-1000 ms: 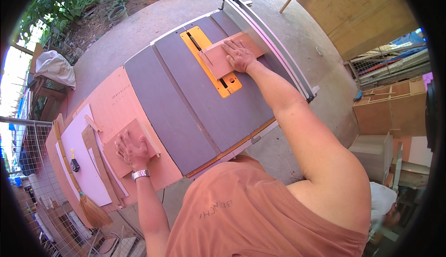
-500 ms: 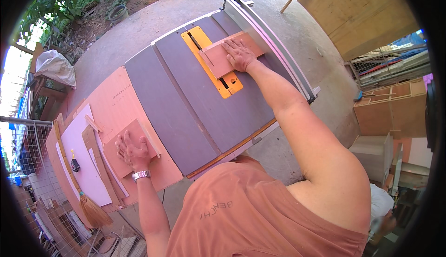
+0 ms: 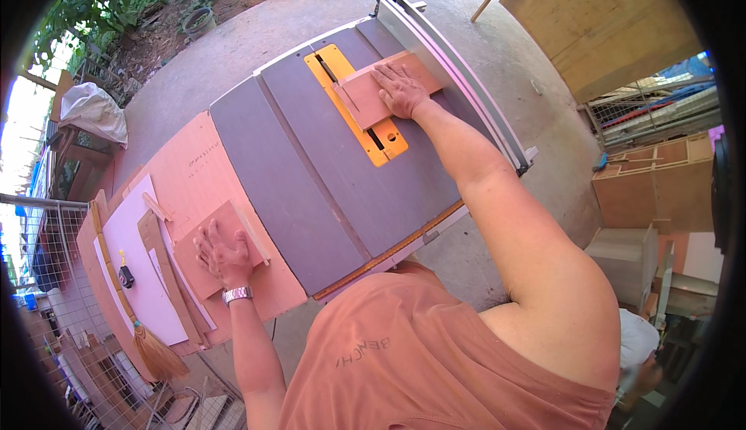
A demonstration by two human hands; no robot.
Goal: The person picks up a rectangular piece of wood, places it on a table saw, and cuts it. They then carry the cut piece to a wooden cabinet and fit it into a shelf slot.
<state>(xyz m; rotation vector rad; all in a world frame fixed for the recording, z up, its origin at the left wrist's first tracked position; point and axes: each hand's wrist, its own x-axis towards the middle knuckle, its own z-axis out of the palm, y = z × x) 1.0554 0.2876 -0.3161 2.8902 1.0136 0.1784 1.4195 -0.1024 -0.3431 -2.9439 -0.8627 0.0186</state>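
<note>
A worker's right hand (image 3: 402, 94) presses flat on a reddish board (image 3: 365, 105) at the upper centre of the frame, fingers slightly apart and clamped on nothing. The board lies across the yellow insert plate (image 3: 395, 151) of a grey saw table (image 3: 264, 173), its right end at or just beside the fence (image 3: 464, 84); a dark line near its left end may be a cut or the blade. At lower left, the left hand (image 3: 224, 257), fingers spread, rests on a second board (image 3: 227, 214) on a wooden desk (image 3: 217, 185), near a tape measure (image 3: 125, 276) and a broom (image 3: 158, 352). The step appears to be steadying the first board over the slot; moving it would call for even pressure along the fence, fingers clear of the dark line.
</note>
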